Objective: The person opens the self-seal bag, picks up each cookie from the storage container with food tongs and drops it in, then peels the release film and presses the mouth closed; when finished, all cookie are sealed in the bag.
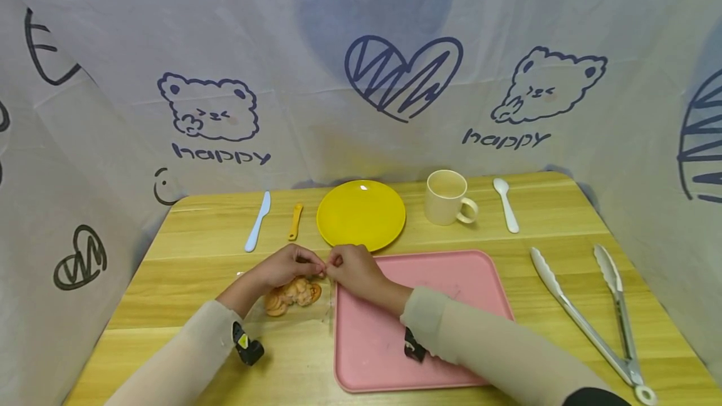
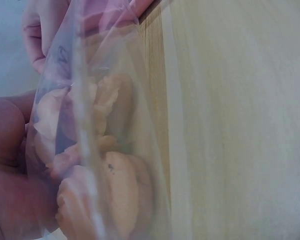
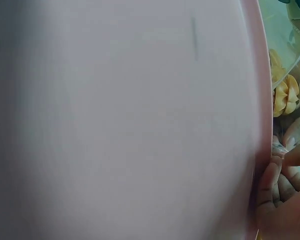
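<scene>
A clear plastic bag (image 2: 145, 112) with several orange-brown, ruffled, bread-like pieces (image 1: 289, 297) in it lies on the table left of the pink tray. My left hand (image 1: 287, 266) pinches the bag's upper edge between thumb and fingers. Right beside it, my right hand (image 1: 358, 273) pinches the same edge over the tray's far left corner, fingertips close to those of the left. In the left wrist view the pieces (image 2: 121, 192) show through the film. The right wrist view catches the thumb and fingers of the right hand (image 3: 285, 195) at its right edge.
The pink tray (image 1: 383, 343) lies under my right forearm. Behind stand a yellow plate (image 1: 361, 215) and a cream mug (image 1: 442, 199). A light blue knife (image 1: 259, 221) and small yellow utensil (image 1: 295, 222) lie left, a white spoon (image 1: 506, 205) and spread tongs (image 1: 583, 324) right.
</scene>
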{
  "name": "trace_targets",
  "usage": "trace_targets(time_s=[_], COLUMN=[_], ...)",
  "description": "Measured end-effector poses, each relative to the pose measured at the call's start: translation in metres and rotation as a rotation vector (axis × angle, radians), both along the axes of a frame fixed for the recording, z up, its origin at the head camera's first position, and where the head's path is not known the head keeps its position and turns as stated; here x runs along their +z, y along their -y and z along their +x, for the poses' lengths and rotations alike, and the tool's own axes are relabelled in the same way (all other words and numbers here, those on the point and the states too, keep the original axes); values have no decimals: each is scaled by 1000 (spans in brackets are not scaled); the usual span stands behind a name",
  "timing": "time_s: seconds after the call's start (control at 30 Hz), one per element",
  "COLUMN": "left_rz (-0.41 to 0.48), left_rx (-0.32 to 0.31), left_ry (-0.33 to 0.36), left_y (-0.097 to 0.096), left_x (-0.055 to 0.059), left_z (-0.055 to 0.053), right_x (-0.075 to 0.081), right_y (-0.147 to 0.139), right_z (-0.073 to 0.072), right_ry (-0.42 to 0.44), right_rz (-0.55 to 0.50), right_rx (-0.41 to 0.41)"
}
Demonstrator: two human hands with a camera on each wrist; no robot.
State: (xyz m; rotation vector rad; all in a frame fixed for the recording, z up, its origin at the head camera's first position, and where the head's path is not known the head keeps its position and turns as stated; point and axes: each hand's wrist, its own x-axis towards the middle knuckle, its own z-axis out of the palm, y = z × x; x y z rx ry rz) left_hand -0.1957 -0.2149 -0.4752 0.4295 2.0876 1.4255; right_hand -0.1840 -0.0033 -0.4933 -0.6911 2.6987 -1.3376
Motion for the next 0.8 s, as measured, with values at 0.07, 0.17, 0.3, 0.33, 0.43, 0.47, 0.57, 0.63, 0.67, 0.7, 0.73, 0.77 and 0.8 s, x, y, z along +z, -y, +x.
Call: trace_targets(time_s=[0.07, 0.17, 0.3, 0.33, 0.43, 0.47, 0.57, 0.63, 0.67, 0.7, 0.73, 0.77, 0.8], left_rz=[-5, -17, -9, -6, 1, 0, -9, -13, -16, -18, -18, -18, -19], left_rx=[-4, -5, -9, -9, -11, -13, -9, -12, -12, -14, -15, -18, -19], left_ry=[-10, -25, -20, -14, -8, -10, -9, -12, -13, -13, -13, -14, -15], left_y=[0, 1, 1, 1, 1, 1, 1, 1, 1, 1, 1, 1, 1], left_x=[0, 1, -1, -1, -2, -2, 0, 0, 0, 0, 0, 0, 0], left_z=[0, -1, -1, -1, -1, -1, -1, -1, -1, -1, -2, -2, -2], right_x=[0, 1, 1, 2, 2, 3, 4, 5, 5, 6, 7, 7, 7], right_y=[0, 1, 2, 3, 4, 4, 5, 6, 6, 6, 6, 6, 6], right_z=[0, 1, 1, 1, 1, 2, 3, 4, 4, 5, 5, 5, 5], right_ry=[5, 17, 16, 12, 5, 4, 1, -5, -11, -16, -22, -26, -27], right_rz=[5, 15, 34, 38, 54, 59, 76, 87, 92, 98, 103, 104, 103], right_rx=[8, 15, 9, 5, -9, -13, -25, -30, -32, -34, -35, -33, -32])
